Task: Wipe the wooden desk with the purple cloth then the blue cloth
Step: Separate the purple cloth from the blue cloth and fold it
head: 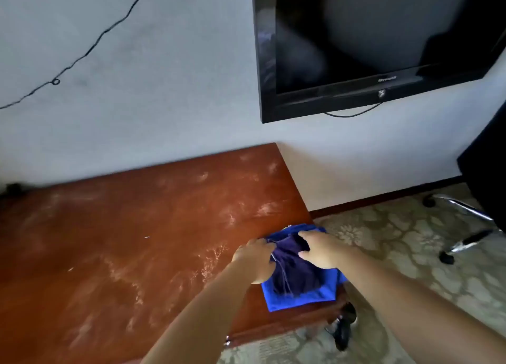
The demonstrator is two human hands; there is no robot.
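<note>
A reddish-brown wooden desk [131, 243], streaked with pale dust, fills the lower left. At its near right corner lies a blue cloth [298, 299], folded flat, with a dark purple cloth [293, 273] bunched on top of it. My left hand [254, 259] rests on the purple cloth's left edge, its fingers curled over the fabric. Spread flat, my right hand [320, 251] presses on the purple cloth's right side. Whether either hand actually grips the cloth is not clear.
A black television [377, 43] hangs on the white wall above the desk's right end, a cable [90, 49] running across the wall at left. Patterned carpet [410, 248] lies to the right, with a chrome chair base [465, 226] and a dark object under the desk corner [345, 328].
</note>
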